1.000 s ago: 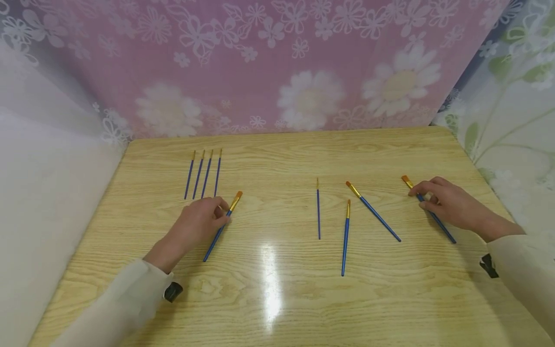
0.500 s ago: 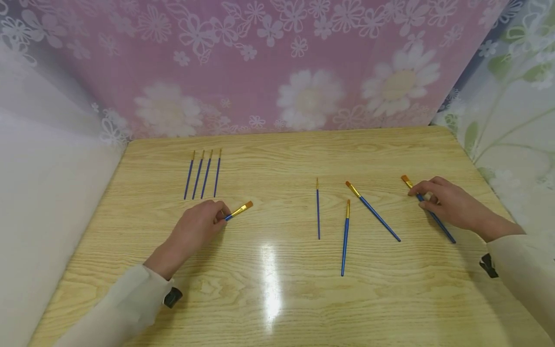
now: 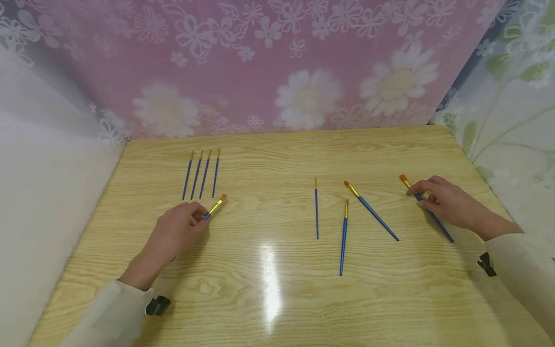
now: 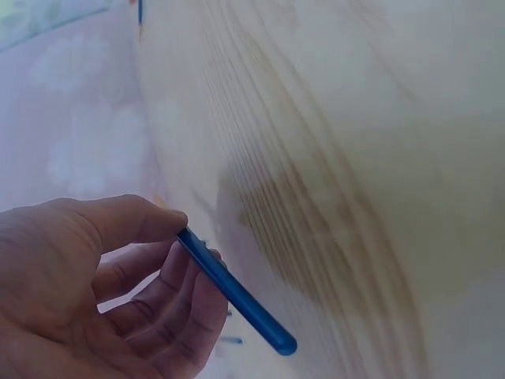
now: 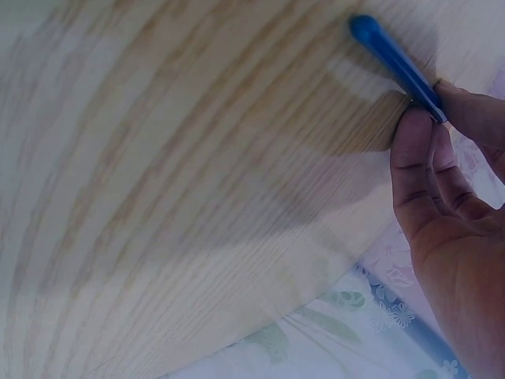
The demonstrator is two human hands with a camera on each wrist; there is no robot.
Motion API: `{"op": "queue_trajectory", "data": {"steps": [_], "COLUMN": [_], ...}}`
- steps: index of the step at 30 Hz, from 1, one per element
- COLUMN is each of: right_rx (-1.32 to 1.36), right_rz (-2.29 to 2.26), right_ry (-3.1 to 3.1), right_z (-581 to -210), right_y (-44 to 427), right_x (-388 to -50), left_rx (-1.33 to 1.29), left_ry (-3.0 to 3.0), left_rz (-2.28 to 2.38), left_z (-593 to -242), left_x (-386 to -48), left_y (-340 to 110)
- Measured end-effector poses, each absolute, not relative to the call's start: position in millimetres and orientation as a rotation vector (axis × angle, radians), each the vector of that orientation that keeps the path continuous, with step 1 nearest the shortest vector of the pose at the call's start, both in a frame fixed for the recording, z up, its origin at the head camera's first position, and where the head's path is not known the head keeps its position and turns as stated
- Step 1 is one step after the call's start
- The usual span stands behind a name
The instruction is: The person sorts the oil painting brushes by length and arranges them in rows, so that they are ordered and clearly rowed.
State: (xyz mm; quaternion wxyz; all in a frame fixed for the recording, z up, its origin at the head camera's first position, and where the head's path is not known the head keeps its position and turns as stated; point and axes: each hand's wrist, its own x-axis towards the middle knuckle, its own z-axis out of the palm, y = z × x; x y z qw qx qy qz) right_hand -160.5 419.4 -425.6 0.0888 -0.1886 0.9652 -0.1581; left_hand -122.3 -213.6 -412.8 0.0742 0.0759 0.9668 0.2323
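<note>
My left hand (image 3: 178, 231) pinches a flat paintbrush (image 3: 217, 205) between thumb and fingers, its orange bristles pointing up and right. In the left wrist view, the blue handle end of this paintbrush (image 4: 245, 304) sticks out past the thumb. Beyond that hand lie several thin paintbrushes (image 3: 204, 178) in a row, bristles toward the far edge. On the right, my right hand (image 3: 453, 205) pinches another flat paintbrush (image 3: 442, 229) slanting across the tabletop. The rounded handle end of that paintbrush (image 5: 390, 59) shows in the right wrist view; its bristles are hidden there.
Between the hands lie a thin paintbrush (image 3: 317, 212), a thicker round paintbrush (image 3: 343, 246) and a slanted flat paintbrush (image 3: 377, 217). A pink floral curtain (image 3: 243, 86) hangs behind the wooden table (image 3: 269, 164). Pale cloth or wall stands at both sides.
My left hand has moved left and a little nearer with its paintbrush. That brush swung toward the right, then partly back up. The right hand and the lying brushes stay put.
</note>
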Motion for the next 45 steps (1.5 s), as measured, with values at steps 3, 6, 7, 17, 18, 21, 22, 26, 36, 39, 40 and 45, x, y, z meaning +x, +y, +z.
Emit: {"op": "queue_trajectory", "data": {"steps": [3,6,7,17,18,21,22,26,36,39,40,45], "right_rx": [-0.555,-0.543,-0.541,-0.534,-0.534,-0.537,-0.536,-0.541,-0.534,-0.543,-0.547,-0.547], "right_rz": [-0.463,-0.463,-0.462,-0.464,-0.464,-0.463,-0.464,-0.467,-0.474,-0.47,-0.469,-0.473], "right_ry": [2.866,2.862,2.862,2.869,2.866,2.866,2.871,2.887,2.89,2.897,2.9,2.911], "right_z": [-425.2,-424.6,-424.3,-423.1,-422.9,-423.0,-423.3,-424.6,-425.0,-424.9,-424.6,-422.9], "right_y": [419.5,419.0,418.9,418.4,418.6,419.5,419.6,420.0,418.4,417.0,416.7,415.6], "right_x": [-160.9,-161.1,-161.2,-160.0,-159.9,-159.7,-159.6,-159.4,-159.1,-159.2,-159.1,-157.6], "left_rx": [0.183,0.15,0.14,0.087,0.088,0.095,0.097,0.099,0.084,0.072,0.069,0.061], "left_ry": [2.912,2.92,2.922,2.928,2.928,2.931,2.934,2.952,2.986,2.981,2.979,2.966], "left_rz": [0.704,0.71,0.711,0.718,0.711,0.697,0.69,0.667,0.631,0.63,0.629,0.632], "left_z": [-412.0,-411.4,-411.4,-414.7,-415.6,-418.2,-419.2,-422.7,-427.2,-427.9,-427.8,-427.1], "left_x": [-118.1,-112.1,-109.9,-95.6,-95.4,-94.2,-93.6,-89.7,-87.1,-86.3,-86.4,-86.5], "left_y": [-222.5,-231.6,-234.9,-259.5,-260.9,-263.4,-263.8,-263.6,-263.9,-264.9,-265.3,-266.5]}}
